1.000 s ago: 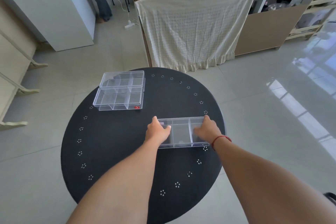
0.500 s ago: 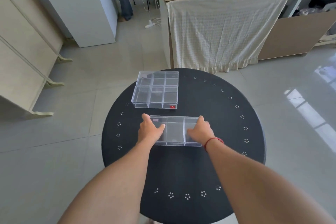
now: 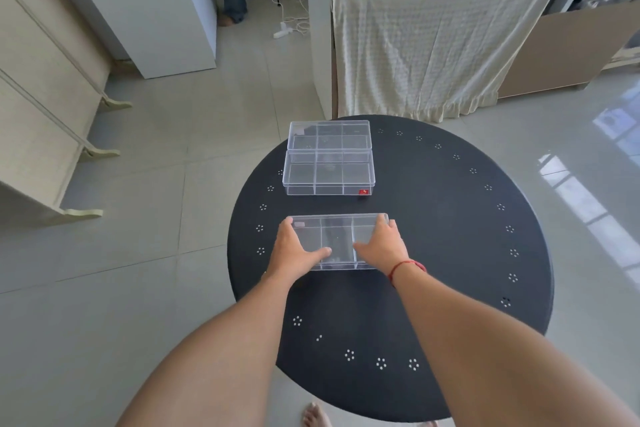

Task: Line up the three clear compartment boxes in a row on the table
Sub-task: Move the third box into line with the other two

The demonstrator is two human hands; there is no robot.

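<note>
Nearest box (image 3: pixel 337 241) slid leftward under both hands, fingers (image 3: pixel 379 230) clamping its ends, near corners hidden

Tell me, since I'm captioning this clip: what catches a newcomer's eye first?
Two bare hands, left hand and right hand, grip the ends of a clear compartment box on the round black table. Just beyond it, toward the table's far edge, lie two more clear boxes side by side.

near box slid over to the left

Both hands (image 3: pixel 298 250) (image 3: pixel 382 248) dragged the near box (image 3: pixel 337 241) from the table's (image 3: pixel 450 253) 3 o'clock edge toward the middle, so it now sits at 6 o'clock from the other two boxes (image 3: pixel 329 158).
</note>
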